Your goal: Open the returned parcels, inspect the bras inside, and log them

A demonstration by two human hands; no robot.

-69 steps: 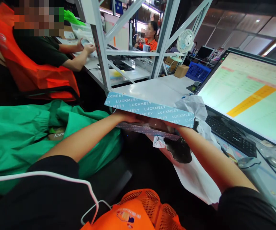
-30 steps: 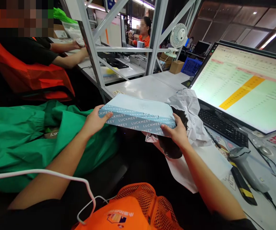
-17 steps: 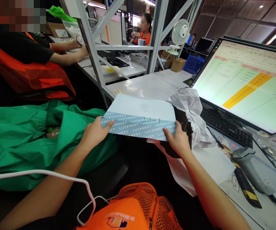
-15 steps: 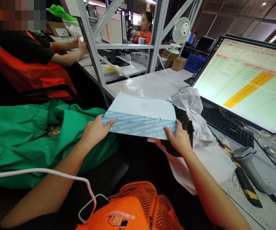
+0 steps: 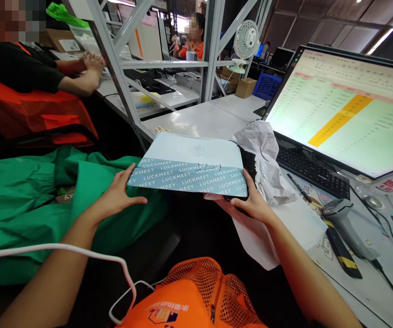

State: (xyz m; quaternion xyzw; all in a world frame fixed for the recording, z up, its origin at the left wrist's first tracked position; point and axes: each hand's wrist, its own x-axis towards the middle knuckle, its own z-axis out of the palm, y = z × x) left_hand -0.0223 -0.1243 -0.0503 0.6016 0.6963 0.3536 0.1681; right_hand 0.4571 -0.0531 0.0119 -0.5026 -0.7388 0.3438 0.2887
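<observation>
A flat light-blue LUCKMEEY box (image 5: 189, 180) spans the space between my two hands, with a patterned band near me and handwritten marks on top. My left hand (image 5: 116, 196) presses its fingers to the box's left edge, thumb spread off the surface. At the right edge, the fingers of my right hand (image 5: 252, 198) hold the side, and the thumb lies just below the near edge. Torn, crumpled white wrapping with a black inside (image 5: 267, 168) lies right behind my right hand. Fingers under the box are hidden.
On the desk at right are a monitor (image 5: 339, 114), a keyboard (image 5: 314, 171), a grey barcode scanner (image 5: 349, 228) and a black-and-yellow cutter (image 5: 343, 255). Green fabric (image 5: 90, 196) lies at left. A metal frame (image 5: 117, 73) rises ahead; a co-worker's hands (image 5: 92, 68) are beyond it.
Both my thumbs have come off the top of the box, and my left hand has opened wider. The view has turned slightly right. The co-worker's hands have come together.
</observation>
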